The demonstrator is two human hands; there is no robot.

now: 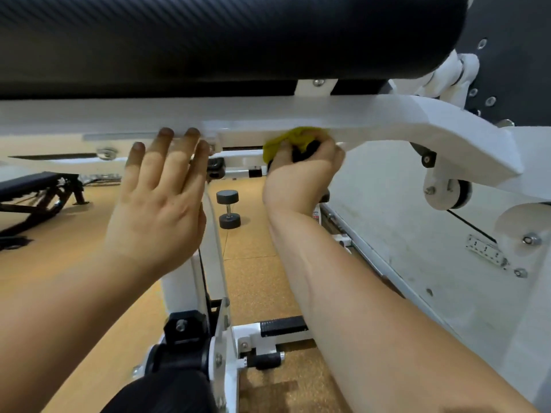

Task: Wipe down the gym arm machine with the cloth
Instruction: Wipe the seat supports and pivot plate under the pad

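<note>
A white steel arm [387,120] of the gym machine runs across the view under a large black pad [226,37]. My right hand [301,177] grips a bunched yellow cloth [286,141] and holds it up against the underside of that white arm, near the middle. My left hand [161,201] reaches up beside it, fingers straight, with the fingertips touching the lower edge of the same arm. Most of the cloth is hidden inside my right fist.
The machine's white side panel [417,251] with a pulley [447,192] fills the right. Its white upright post [205,281] and footplate [283,324] stand below my hands. A black dumbbell [229,208] stands on the tan floor ahead, a black bench [38,189] at the left.
</note>
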